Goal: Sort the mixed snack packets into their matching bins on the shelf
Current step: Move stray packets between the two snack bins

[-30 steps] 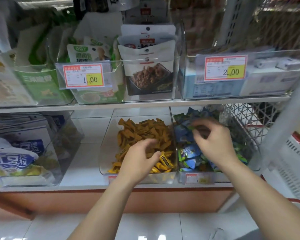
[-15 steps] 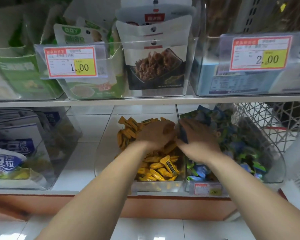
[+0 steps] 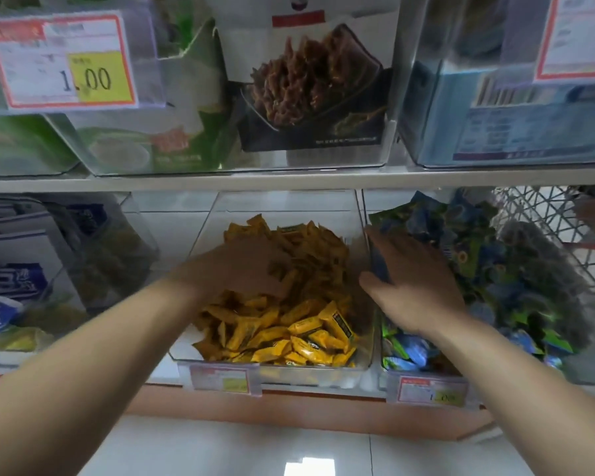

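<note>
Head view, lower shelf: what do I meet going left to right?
White-and-blue bags in a clear bin → yellow packets → blue-and-green packets → white wire basket.

A white shelf [image 3: 289,182] runs across the whole width, and a lower board [image 3: 177,228] of the same white lies beneath it, its bare top crossed by thin lines. Under that board runs an orange-brown base strip [image 3: 289,412]. The floor [image 3: 186,448] is of pale, glossy tiles with a thin joint, and a bright patch of light [image 3: 310,468] is mirrored at its bottom edge. A white wire basket [image 3: 543,207] shows at the right
</note>
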